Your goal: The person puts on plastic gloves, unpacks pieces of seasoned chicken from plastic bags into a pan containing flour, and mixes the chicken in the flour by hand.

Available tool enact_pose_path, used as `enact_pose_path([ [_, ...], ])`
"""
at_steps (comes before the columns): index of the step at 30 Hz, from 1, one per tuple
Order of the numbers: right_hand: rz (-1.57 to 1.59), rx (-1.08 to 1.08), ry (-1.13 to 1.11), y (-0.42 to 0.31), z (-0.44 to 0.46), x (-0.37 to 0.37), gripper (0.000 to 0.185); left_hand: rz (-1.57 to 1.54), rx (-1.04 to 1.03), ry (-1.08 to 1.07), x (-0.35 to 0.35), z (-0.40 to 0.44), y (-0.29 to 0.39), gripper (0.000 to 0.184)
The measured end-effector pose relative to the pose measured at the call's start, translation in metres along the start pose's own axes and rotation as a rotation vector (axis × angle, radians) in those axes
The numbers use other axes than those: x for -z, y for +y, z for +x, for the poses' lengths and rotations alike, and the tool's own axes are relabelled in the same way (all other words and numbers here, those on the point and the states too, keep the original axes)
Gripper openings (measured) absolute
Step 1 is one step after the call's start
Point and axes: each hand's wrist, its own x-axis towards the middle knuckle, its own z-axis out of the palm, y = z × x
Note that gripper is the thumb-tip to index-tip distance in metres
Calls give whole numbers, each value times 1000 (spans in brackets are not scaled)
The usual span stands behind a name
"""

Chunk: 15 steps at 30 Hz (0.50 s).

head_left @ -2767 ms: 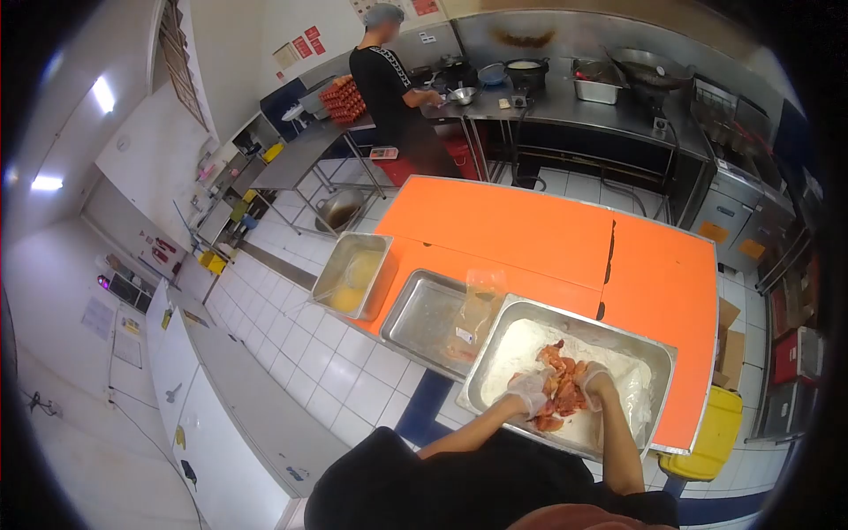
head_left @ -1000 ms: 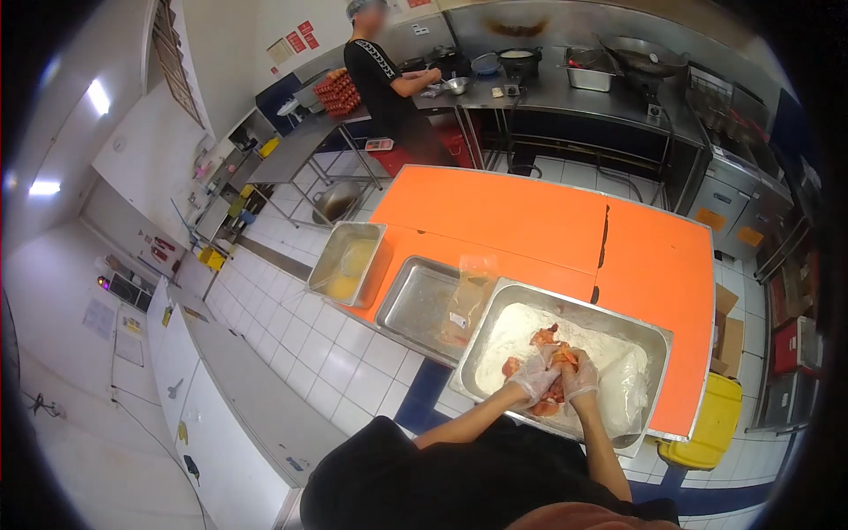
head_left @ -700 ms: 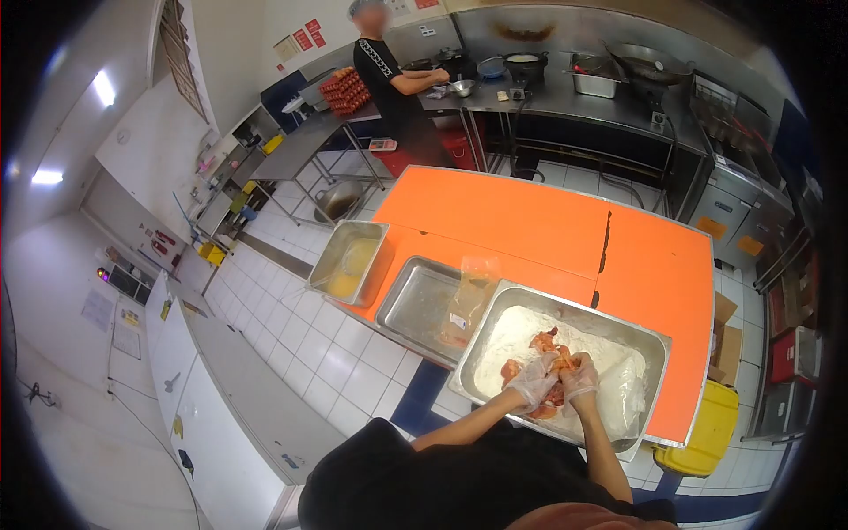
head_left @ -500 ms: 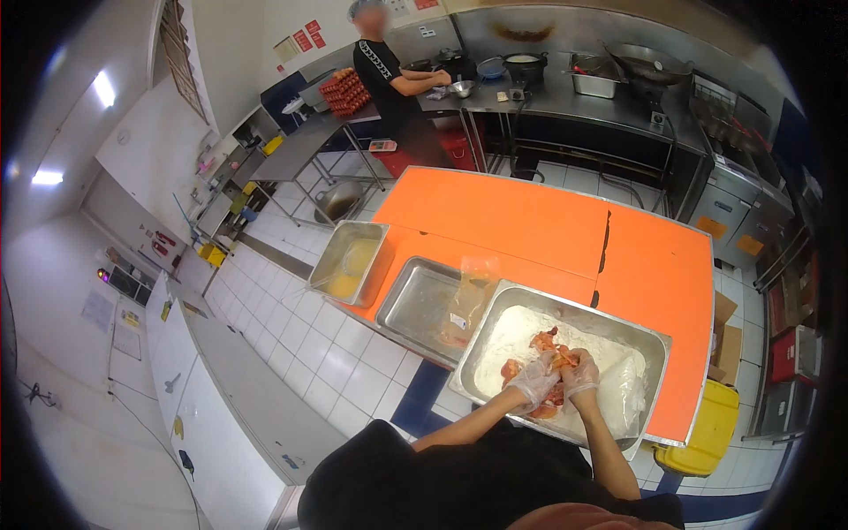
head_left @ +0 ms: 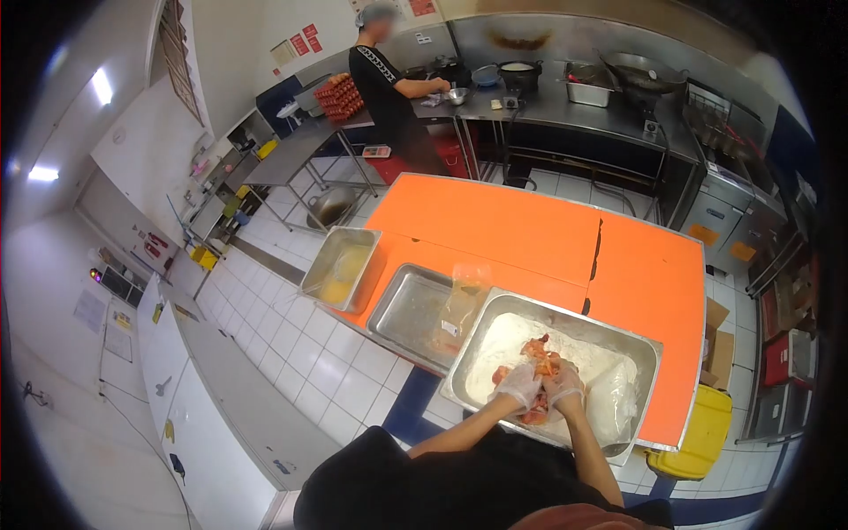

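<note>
A deep steel pan [head_left: 652,353] holds white flour [head_left: 592,338] and several pieces of red-orange raw meat [head_left: 534,408]. My left hand [head_left: 519,387], in a clear plastic glove, is closed at the fingertips on a raw meat piece [head_left: 546,362] above the flour. Gloved the same way, my right hand [head_left: 564,385] grips the same piece from the other side. Other meat lies just beyond and below my hands, partly hidden by them. A clear plastic bag [head_left: 613,402] with white powder rests inside the pan's right end.
Left of the pan are a shallow steel tray [head_left: 408,305], a plastic bag [head_left: 465,296] and a deep container [head_left: 358,305] of yellowish liquid. All stand on the orange-topped table [head_left: 495,221]. A co-worker [head_left: 389,97] stands at the back counter. A yellow bin [head_left: 698,433] sits at right.
The view has shifted slightly. My hands stay at the meat in the pan, a little farther apart and slightly lower. The co-worker's head has turned toward the counter.
</note>
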Motion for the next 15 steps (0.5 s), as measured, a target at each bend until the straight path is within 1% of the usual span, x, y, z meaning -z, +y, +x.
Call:
enact_pose_path([
  [1,-3,-87,-118,-7,2,8,37,-1,7,-8,2,-3,3,42],
  [2,-4,-169,-233,-11,3,11,36,81,-31,-31,6,-3,5,43],
  [3,-3,-174,-237,-7,1,7,36,162,-68,-56,8,-5,6,43],
  [6,-156,-165,-257,24,6,-12,33,208,-70,-122,8,-5,11,40],
  [7,-240,-137,-288,34,6,-18,32,209,-72,-120,3,-2,7,40],
  [8,-323,-109,-319,44,5,-24,30,207,-117,-122,-3,-1,0,39],
  [9,-324,-108,-314,42,6,-23,30,207,-165,-121,-7,1,-5,37],
  [10,-392,-115,-358,40,6,-22,29,209,-170,-119,-11,3,-10,37],
  [11,-460,-125,-405,38,6,-21,28,181,-203,-79,-16,4,-15,35],
  [12,-459,-126,-404,45,6,-27,28,152,-234,-40,-18,4,-18,32],
  [13,-418,-252,-437,53,9,-35,30,152,-234,-41,-12,2,-11,32],
  [14,-376,-376,-468,62,9,-42,33,110,-191,-77,-6,1,-5,33],
  [15,-378,-375,-470,57,7,-40,33,66,-148,-113,-2,0,0,34],
])
